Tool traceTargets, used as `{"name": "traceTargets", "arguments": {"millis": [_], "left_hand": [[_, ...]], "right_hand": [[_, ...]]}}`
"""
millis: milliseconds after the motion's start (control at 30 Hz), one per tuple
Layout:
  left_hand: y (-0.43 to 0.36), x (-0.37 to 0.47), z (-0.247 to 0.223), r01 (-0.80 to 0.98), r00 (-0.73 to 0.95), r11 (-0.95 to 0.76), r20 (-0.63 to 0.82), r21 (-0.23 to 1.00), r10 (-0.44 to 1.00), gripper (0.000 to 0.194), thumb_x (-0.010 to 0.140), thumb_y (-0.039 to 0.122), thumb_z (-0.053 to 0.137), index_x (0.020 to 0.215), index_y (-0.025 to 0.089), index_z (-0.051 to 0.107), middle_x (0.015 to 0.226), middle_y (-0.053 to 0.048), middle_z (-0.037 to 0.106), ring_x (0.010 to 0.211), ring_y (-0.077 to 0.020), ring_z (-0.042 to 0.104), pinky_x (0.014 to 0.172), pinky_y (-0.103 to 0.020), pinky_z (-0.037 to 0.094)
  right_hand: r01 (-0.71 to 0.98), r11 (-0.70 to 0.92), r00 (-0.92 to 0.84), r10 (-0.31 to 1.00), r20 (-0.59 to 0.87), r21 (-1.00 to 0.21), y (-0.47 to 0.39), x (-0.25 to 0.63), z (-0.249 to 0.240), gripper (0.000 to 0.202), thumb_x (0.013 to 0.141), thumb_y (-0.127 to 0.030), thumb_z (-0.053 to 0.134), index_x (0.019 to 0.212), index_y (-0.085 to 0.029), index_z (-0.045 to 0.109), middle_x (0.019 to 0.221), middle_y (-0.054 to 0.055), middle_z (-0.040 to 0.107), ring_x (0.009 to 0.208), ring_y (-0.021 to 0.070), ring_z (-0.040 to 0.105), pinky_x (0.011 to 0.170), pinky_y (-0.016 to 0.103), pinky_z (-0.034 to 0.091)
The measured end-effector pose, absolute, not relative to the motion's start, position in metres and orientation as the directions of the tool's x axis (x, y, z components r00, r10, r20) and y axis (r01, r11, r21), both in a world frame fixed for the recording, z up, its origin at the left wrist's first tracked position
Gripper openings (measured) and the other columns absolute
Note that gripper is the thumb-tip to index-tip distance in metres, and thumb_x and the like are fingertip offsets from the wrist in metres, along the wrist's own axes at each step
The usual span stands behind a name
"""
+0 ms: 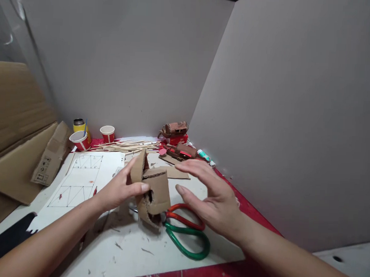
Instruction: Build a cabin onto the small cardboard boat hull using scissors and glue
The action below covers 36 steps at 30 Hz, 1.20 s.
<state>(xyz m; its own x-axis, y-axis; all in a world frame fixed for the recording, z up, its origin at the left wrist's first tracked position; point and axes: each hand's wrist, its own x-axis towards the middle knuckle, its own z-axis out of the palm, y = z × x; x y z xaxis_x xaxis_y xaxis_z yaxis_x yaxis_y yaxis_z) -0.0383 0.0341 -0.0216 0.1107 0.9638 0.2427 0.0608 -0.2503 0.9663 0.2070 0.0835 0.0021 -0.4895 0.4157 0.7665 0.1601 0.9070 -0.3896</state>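
My left hand (118,190) grips a small folded cardboard piece (158,190) from its left side, thumb on the front face. That piece has a boxy part with a dark round hole and a curved strip around its left and lower edge. To the right, my right hand (211,194) is off the cardboard, thumb and fingers apart with nothing between them. Under both lies a pair of scissors (188,242) with one orange and one green handle; the cardboard hides most of the blades.
Drawn truss patterns mark a white sheet (110,164) at left. Wooden sticks (126,145), paper cups (107,134), a yellow bottle (79,125), brown cardboard models (174,129) and a glue tube (206,156) stand or lie at the back. Large cardboard sheets (17,106) lean at left; grey walls enclose the table.
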Motion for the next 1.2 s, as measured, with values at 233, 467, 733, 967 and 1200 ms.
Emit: {"name": "traceTargets", "arguments": {"millis": [233, 467, 733, 967, 1200], "left_hand": [[0.027, -0.027, -0.025, 0.043, 0.264, -0.224, 0.205, 0.974, 0.942, 0.075, 0.077, 0.046, 0.076, 0.144, 0.027, 0.05, 0.14, -0.011, 0.063, 0.128, -0.0386, 0.058, 0.105, -0.055, 0.051], [0.028, -0.031, -0.03, 0.007, 0.189, -0.191, 0.186, 0.982, 0.964, 0.061, 0.078, 0.05, 0.074, 0.132, 0.025, 0.058, 0.123, -0.009, 0.07, 0.117, -0.0355, 0.063, 0.094, -0.047, 0.056], [0.038, -0.036, -0.029, -0.274, -0.037, -0.02, 0.01, 0.962, 0.999, 0.049, 0.076, 0.055, 0.072, 0.108, 0.017, 0.072, 0.089, -0.005, 0.078, 0.077, -0.0251, 0.071, 0.071, -0.035, 0.059], [0.044, -0.034, -0.023, -0.44, -0.226, -0.019, -0.09, 0.898, 0.97, 0.04, 0.069, 0.05, 0.078, 0.092, 0.018, 0.073, 0.077, -0.001, 0.077, 0.065, -0.0188, 0.067, 0.06, -0.026, 0.055], [0.035, -0.032, -0.027, -0.289, -0.178, -0.179, 0.131, 0.941, 0.975, 0.045, 0.084, 0.049, 0.07, 0.118, 0.02, 0.069, 0.107, -0.004, 0.077, 0.103, -0.0239, 0.067, 0.098, -0.032, 0.049]], "right_hand": [[-0.001, 0.899, -0.47, 0.386, 0.793, -0.438, 0.08, 0.199, 0.002, 0.021, 0.093, -0.012, 0.063, 0.105, -0.028, 0.068, 0.09, 0.004, 0.068, 0.088, 0.0204, 0.064, 0.078, 0.039, 0.055], [0.057, 0.886, -0.508, 0.422, 0.751, -0.46, 0.078, 0.205, 0.007, 0.027, 0.101, -0.02, 0.049, 0.075, -0.023, 0.053, 0.068, 0.0, 0.053, 0.068, 0.0176, 0.054, 0.064, 0.034, 0.045], [0.474, 0.816, -0.763, 0.568, 0.308, -0.33, 0.081, 0.242, -0.03, 0.017, 0.098, -0.03, 0.055, 0.088, -0.019, 0.064, 0.083, 0.008, 0.066, 0.076, 0.0229, 0.061, 0.066, 0.035, 0.048], [0.598, 0.753, -0.8, 0.579, -0.157, -0.275, 0.066, 0.244, -0.041, 0.035, 0.088, -0.02, 0.057, 0.122, -0.015, 0.065, 0.112, 0.015, 0.068, 0.103, 0.0305, 0.063, 0.092, 0.044, 0.049], [0.619, 0.762, -0.783, 0.577, -0.232, -0.191, 0.065, 0.227, -0.041, 0.041, 0.073, -0.006, 0.055, 0.112, -0.012, 0.065, 0.106, 0.015, 0.07, 0.097, 0.0306, 0.068, 0.083, 0.038, 0.049]]}}
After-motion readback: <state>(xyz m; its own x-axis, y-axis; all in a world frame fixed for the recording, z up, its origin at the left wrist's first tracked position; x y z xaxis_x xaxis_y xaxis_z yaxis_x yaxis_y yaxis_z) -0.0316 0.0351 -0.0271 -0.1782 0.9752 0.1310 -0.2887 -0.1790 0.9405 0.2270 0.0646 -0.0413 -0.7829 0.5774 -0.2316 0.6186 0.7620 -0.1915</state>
